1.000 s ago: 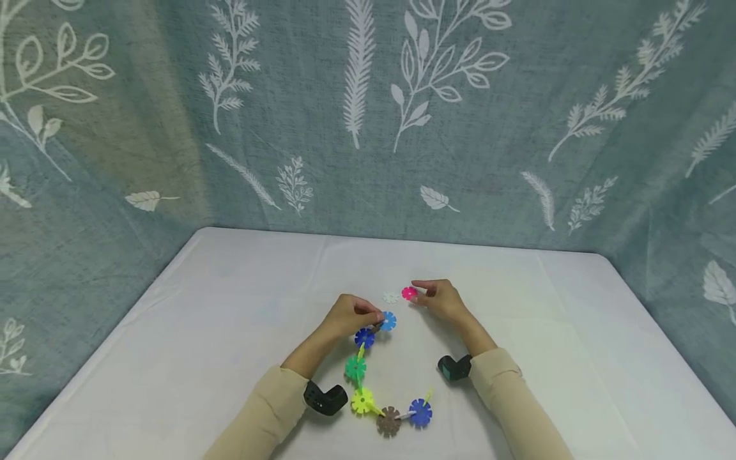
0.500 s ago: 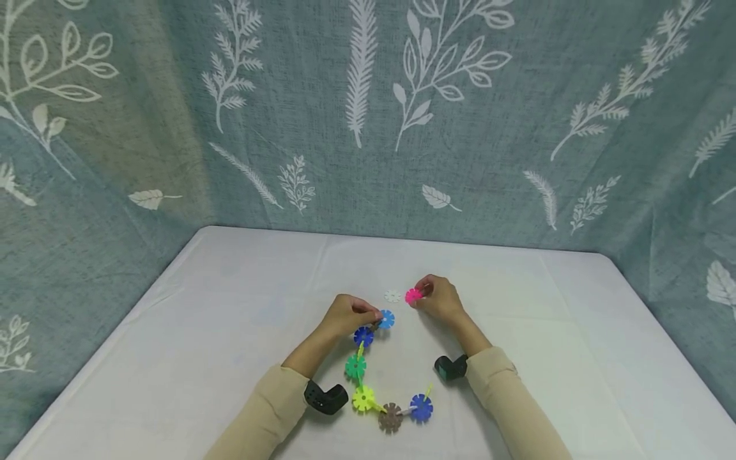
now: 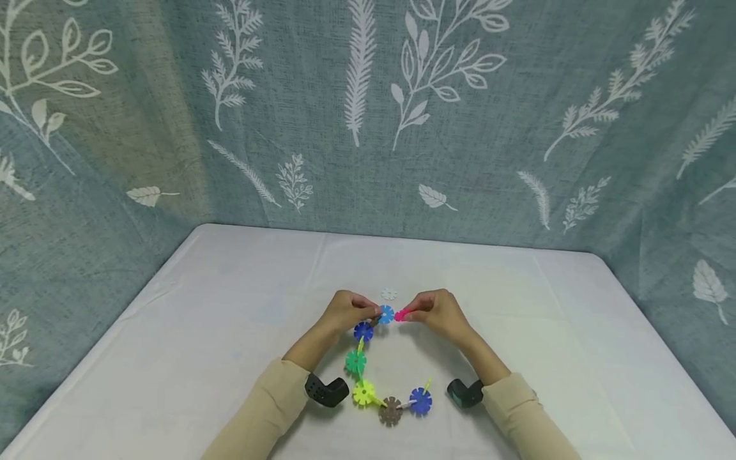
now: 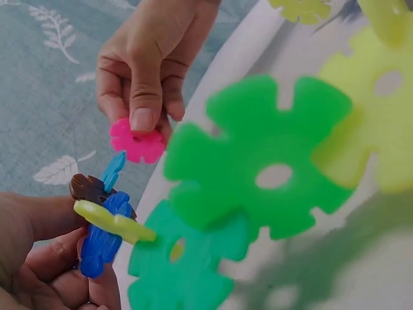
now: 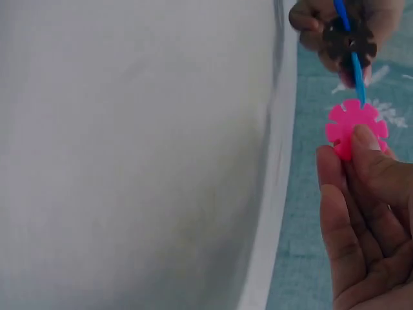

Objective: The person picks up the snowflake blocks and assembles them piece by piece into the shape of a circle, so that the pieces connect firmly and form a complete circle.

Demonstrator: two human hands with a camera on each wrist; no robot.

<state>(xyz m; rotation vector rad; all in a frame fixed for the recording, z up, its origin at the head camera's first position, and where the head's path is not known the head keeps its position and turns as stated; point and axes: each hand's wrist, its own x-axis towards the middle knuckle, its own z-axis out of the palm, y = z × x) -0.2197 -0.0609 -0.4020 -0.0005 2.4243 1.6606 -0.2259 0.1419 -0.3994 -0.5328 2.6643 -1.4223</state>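
My left hand point(image 3: 347, 313) pinches a brown snowflake disc point(image 4: 88, 188), one link in a chain of slotted plastic discs. A light blue disc point(image 3: 386, 314) ends the chain there, standing edge-on in the right wrist view. Between thumb and fingers my right hand point(image 3: 441, 314) pinches a pink snowflake disc point(image 5: 350, 123), its free rim right at the light blue disc's edge. From the left hand the chain curves toward the front through a dark blue disc point(image 3: 363, 331), a green disc point(image 3: 356, 361), a yellow disc point(image 3: 363, 393) and a second brown disc point(image 3: 391, 412).
A loose white disc point(image 3: 389, 293) lies on the white table point(image 3: 264, 268) just beyond the hands. The chain's other end, a blue disc point(image 3: 421, 401) with a yellow piece on it, rests near the front. Patterned curtains point(image 3: 322, 179) stand behind and at both sides.
My right hand has carried the pink disc from beside the white disc toward me and leftward, up to the light blue disc. The left hand keeps its grip almost in place.
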